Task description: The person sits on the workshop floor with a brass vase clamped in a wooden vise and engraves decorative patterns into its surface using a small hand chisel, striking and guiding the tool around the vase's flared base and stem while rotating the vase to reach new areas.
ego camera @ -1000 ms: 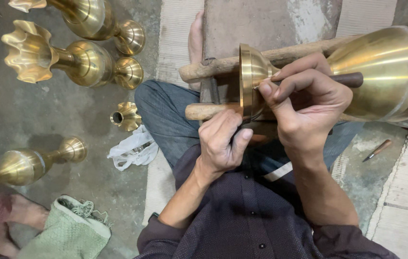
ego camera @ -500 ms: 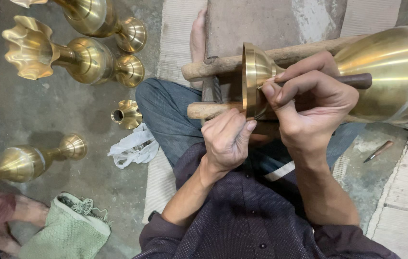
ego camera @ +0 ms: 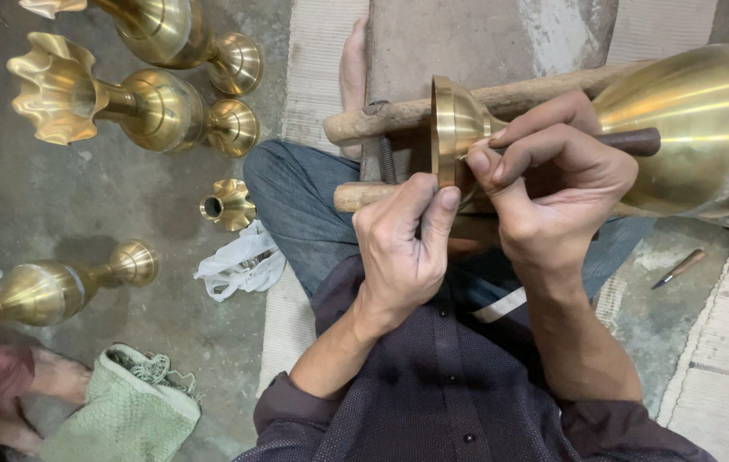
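Note:
A large brass vase [ego camera: 698, 128] lies on its side across two wooden bars [ego camera: 398, 120], its round foot [ego camera: 450, 128] facing left. My left hand [ego camera: 403, 248] grips the lower edge of the foot, thumb and forefinger pinching the rim. My right hand [ego camera: 553, 192] is wrapped around a dark-handled tool [ego camera: 630, 141], its tip pressed against the foot just right of the rim. Both hands touch the vase above my lap.
Finished brass vases lie on the concrete floor at left [ego camera: 124, 103] [ego camera: 47, 291], with a small brass flared piece [ego camera: 227, 205] and a white rag [ego camera: 240, 265]. A green cloth [ego camera: 124, 411] lies bottom left beside another person's foot [ego camera: 52, 376]. A small wooden-handled tool [ego camera: 679, 268] lies at right.
My hands have shifted slightly on the vase's foot; the left thumb moved up along the rim. The vase stays on the bars.

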Demonstrator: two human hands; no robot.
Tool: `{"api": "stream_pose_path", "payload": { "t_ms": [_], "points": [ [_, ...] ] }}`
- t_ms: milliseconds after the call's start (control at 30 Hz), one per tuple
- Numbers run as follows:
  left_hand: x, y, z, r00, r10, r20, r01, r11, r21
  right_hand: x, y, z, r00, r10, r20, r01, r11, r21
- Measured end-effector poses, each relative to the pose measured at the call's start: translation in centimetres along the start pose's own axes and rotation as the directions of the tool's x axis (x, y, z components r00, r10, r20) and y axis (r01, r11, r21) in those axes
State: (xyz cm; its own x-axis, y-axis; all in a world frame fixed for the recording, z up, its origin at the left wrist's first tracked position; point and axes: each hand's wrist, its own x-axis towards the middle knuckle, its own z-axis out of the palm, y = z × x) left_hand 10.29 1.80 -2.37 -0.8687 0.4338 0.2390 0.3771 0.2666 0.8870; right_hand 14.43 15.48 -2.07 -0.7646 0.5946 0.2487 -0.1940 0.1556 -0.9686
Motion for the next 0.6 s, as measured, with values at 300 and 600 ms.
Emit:
{"api": "stream_pose_path", "payload": {
  "t_ms": [300, 600],
  "points": [
    [-1.5, -3.1, 0.2, 0.966, 0.249, 0.073, -0.253, 0.966, 0.048, -0.4, 0.6, 0.0, 1.0, 0.002, -0.012, -0.002, 1.0, 0.024],
    [-0.9, -2.3, 0.1, 0.972, 0.233, 0.019, -0.233, 0.972, 0.036, -0.3, 0.6, -0.3, 0.998, -0.055, 0.035, 0.056, 0.998, -0.023]
  ]
}}
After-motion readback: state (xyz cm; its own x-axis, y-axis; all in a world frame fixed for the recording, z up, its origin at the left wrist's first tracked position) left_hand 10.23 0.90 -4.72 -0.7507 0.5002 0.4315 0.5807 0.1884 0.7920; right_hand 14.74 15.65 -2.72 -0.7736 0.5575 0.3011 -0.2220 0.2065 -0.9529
